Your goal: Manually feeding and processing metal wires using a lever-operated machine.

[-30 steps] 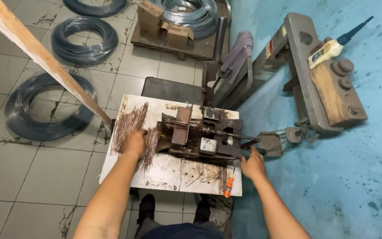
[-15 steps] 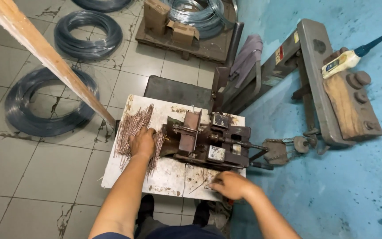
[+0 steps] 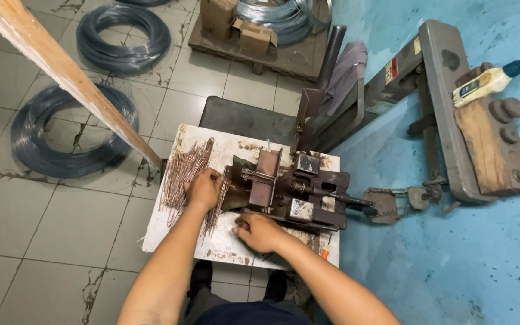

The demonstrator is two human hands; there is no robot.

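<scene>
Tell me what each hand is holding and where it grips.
The left hand rests on the thin rods, grip unclear. The right hand lies on the table beside the machine; any hold cannot be told.

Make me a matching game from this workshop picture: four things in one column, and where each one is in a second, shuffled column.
Things:
1. left hand
2. right hand
3. dark wire coil
4. cardboard boxes

Places:
A. on the wooden pallet at the top, beside shiny wire
B. on the tiled floor left of the table
C. resting on the pile of thin copper-coloured rods
D. on the white table at the near side of the metal machine

Pairs: 1-C, 2-D, 3-B, 4-A
</scene>
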